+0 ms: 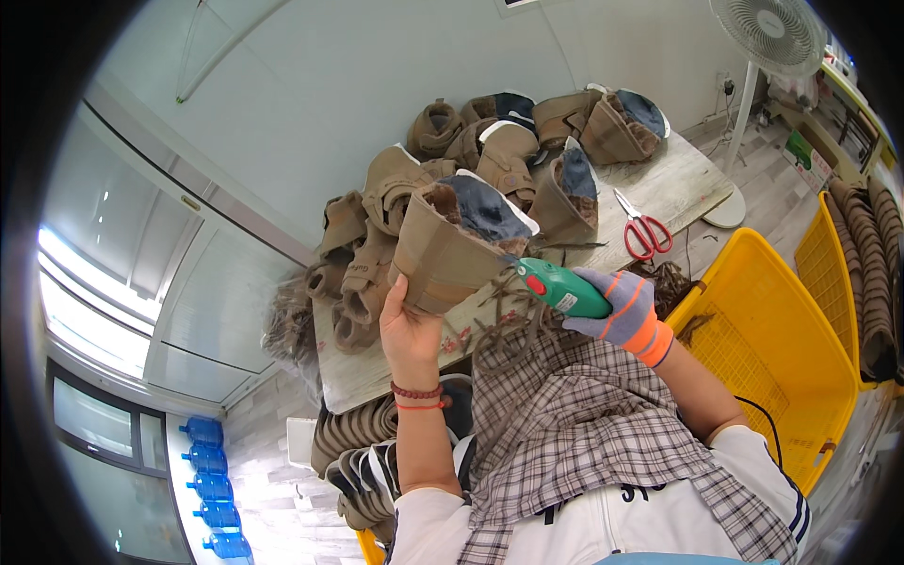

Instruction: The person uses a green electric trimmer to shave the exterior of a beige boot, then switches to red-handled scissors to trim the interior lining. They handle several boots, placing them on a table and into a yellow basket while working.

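Observation:
My left hand [411,330], bare and with beaded and red bands at the wrist, grips a brown shoe upper [438,259] by its lower left side. The upper has a fuzzy lining, dark blue fabric inside and a white edge. In a grey and orange glove, my right hand [621,313] is wrapped round a green electric cutter [570,290] with a red button. The cutter's tip is at the upper's right edge; whether it touches is hard to tell. Brown trimmed strips [513,348] hang over the table edge and my checked apron [584,405].
Several shoe uppers [508,165] crowd the back and left of the table [692,188]. Red-handled scissors [646,235] lie at its right. Yellow crates [763,348] stand on the right, a white fan [772,33] behind. Blue water bottles [215,488] line the floor at left.

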Demonstrator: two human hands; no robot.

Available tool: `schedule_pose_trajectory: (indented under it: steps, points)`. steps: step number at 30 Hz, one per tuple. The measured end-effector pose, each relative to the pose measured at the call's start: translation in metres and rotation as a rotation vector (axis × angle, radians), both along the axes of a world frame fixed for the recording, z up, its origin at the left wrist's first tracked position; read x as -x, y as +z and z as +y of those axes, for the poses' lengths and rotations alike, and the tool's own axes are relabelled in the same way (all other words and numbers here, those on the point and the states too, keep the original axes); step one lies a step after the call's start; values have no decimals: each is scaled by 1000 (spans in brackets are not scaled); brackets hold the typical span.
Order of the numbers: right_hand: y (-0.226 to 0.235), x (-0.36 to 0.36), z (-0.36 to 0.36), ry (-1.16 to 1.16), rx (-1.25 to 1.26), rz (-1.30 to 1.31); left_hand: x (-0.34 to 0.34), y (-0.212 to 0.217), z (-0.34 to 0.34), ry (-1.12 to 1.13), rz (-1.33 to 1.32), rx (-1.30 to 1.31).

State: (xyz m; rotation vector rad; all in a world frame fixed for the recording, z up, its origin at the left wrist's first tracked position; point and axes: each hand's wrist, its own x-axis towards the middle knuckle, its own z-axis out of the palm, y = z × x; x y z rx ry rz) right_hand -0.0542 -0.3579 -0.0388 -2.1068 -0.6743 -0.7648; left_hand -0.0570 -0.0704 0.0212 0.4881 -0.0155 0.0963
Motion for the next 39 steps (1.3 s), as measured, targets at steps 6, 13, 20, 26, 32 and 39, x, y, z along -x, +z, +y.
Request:
schedule_pose_trajectory:
  steps: [6,13,20,26,32,39]
  points:
    - [15,5,6,65,-90,142,9,0,-12,34,-176,-148]
    - [25,5,15,177,-289,301,9,-17,-21,69,-303,-362]
    - [21,2,17,170,-422,393,4,-42,-21,186,-384,-721]
    - [26,2,17,166,-507,548,7,-49,-26,412,-380,-1194]
    - [38,2,16,230,-634,675,5,-56,-25,545,-560,-1671]
    - [62,5,9,296,-775,813,5,-73,-30,544,-712,-1744]
